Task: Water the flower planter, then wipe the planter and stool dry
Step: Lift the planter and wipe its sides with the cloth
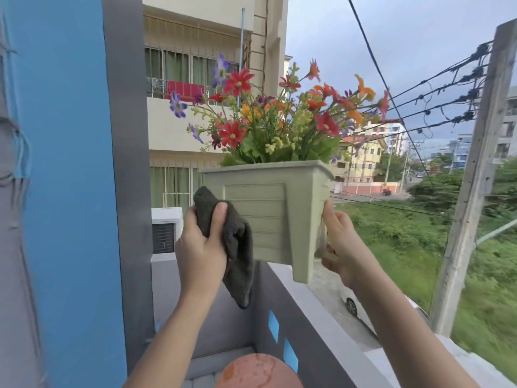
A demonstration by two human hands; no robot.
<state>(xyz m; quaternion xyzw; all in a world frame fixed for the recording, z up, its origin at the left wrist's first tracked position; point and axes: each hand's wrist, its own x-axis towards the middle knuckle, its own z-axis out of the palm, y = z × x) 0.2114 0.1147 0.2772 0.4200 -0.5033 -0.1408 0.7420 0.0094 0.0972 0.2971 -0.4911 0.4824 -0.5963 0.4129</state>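
A pale green ribbed planter [268, 214] full of red, orange, purple and yellow flowers [279, 119] is held up in the air above the balcony wall. My right hand [340, 245] grips its right side and lower corner. My left hand [201, 247] is shut on a dark grey cloth [236, 247], which hangs down and presses against the planter's left side. At the bottom edge sits the round reddish-orange top of the stool [257, 372], with wet-looking marks on it.
A grey balcony wall [313, 337] with small blue squares runs from the middle to the lower right. A blue and grey pillar [84, 191] fills the left. Beyond are a concrete pole [472, 175], power cables, buildings, grass and a white car below.
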